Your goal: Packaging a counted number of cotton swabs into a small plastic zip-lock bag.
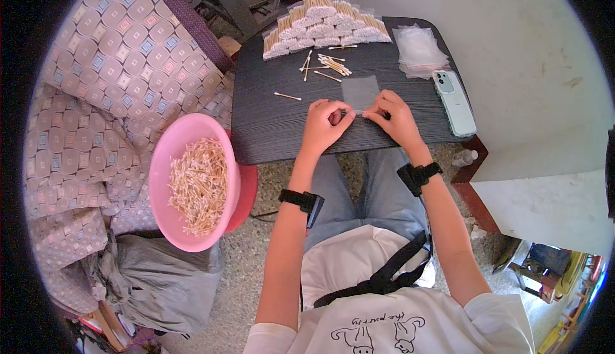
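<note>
Both hands meet at the near edge of a small clear plastic bag (360, 89) lying on the dark table. My left hand (325, 123) pinches one corner of that edge between thumb and forefinger. At the other corner, my right hand (392, 117) pinches the same edge. The bag looks flat, with nothing visible inside. Just beyond it lies a loose cluster of cotton swabs (334, 66), and a single cotton swab (287, 96) rests left of my left hand. Bagged bundles of cotton swabs (320, 24) are stacked in a pyramid at the far edge.
A pile of clear bags (420, 50) sits at the table's far right, with a pale phone (455, 103) nearer me. Left of the table (262, 127), a pink basin (160, 187) holds many loose swabs. A patterned sofa (128, 47) stands left; a wall (512, 66) rises right.
</note>
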`<move>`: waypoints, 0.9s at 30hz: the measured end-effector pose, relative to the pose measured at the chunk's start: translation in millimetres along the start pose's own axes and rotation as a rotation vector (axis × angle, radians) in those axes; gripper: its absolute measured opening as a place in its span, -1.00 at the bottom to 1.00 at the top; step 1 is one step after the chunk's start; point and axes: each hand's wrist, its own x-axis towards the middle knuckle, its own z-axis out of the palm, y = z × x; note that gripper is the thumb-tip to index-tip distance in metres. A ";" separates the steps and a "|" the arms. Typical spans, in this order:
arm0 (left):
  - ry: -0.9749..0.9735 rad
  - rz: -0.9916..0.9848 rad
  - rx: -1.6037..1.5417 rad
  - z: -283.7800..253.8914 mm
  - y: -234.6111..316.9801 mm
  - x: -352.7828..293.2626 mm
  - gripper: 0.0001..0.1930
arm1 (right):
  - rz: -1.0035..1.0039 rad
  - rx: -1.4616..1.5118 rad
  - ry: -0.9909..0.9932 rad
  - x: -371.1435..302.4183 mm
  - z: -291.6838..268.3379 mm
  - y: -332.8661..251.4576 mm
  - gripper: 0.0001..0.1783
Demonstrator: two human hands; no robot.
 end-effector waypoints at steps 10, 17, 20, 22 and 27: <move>0.021 0.083 -0.024 2.1 -5.2 -2.2 -0.92 | 0.082 0.110 -0.089 0.4 1.5 -6.6 -0.74; 0.029 0.101 0.027 0.9 1.7 -0.5 -0.83 | 0.027 0.040 -0.002 1.0 0.7 -10.7 -0.81; 0.059 0.146 0.150 6.1 9.5 -1.9 -0.79 | -0.090 -0.049 -0.004 0.0 2.9 -7.8 -0.79; 0.104 0.226 0.268 8.6 8.7 -3.1 -0.77 | -0.168 -0.075 0.016 1.5 4.8 -8.4 -0.78; 0.170 0.234 0.321 11.2 10.2 -6.9 -0.76 | -0.106 -0.211 0.068 1.0 6.0 -6.9 -0.77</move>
